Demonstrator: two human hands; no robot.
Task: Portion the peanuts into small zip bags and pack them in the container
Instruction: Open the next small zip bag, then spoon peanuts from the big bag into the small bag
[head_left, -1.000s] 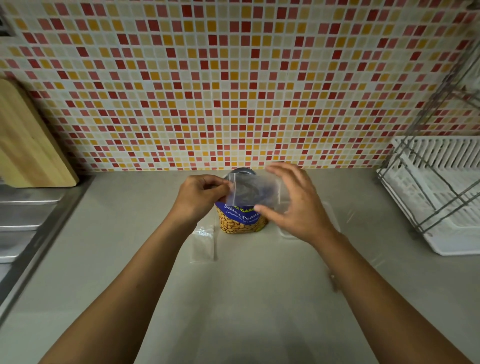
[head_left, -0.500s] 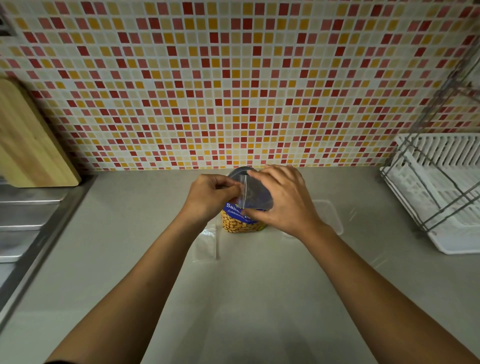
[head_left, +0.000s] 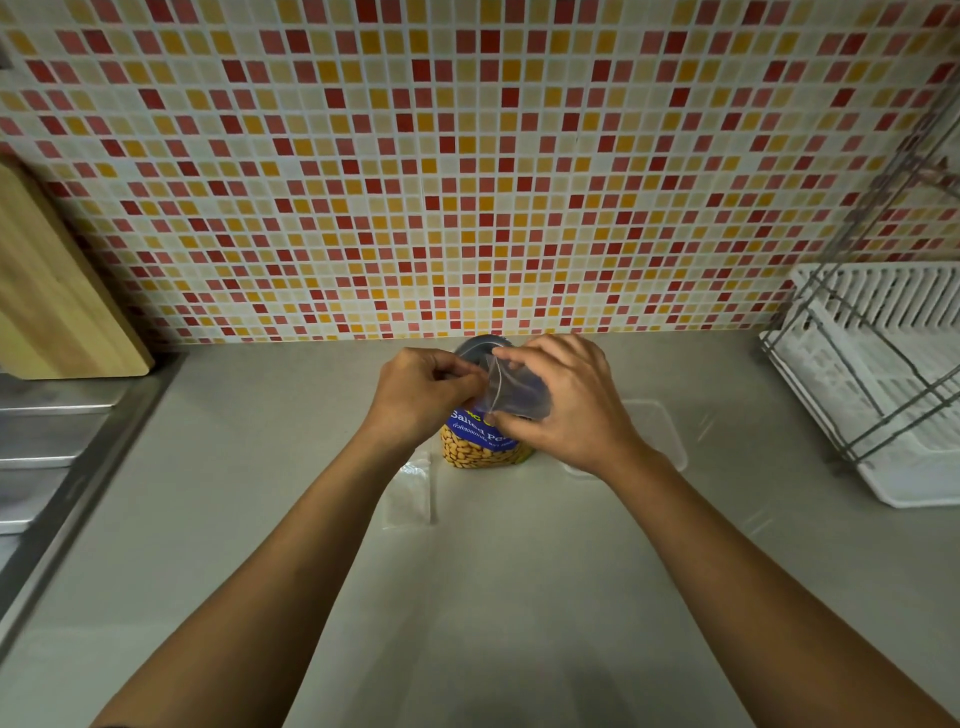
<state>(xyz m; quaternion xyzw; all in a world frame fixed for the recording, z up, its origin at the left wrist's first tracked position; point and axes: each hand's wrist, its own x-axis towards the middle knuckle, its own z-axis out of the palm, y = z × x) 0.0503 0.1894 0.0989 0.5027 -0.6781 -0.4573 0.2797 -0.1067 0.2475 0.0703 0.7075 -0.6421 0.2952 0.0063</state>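
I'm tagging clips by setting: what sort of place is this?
Most likely a home kitchen: a mosaic-tiled backsplash above a grey counter, a steel sink at left, a dish rack at right.

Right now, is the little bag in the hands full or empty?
Empty. The little bag, pinched between the left hand and right hand, is see-through with nothing inside; the peanuts show only in the jar.

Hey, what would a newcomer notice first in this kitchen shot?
The red, orange and cream mosaic wall fills the upper half. At centre, the left hand and right hand pinch a clear small zip bag over the peanut jar. A white dish rack stands at the right.
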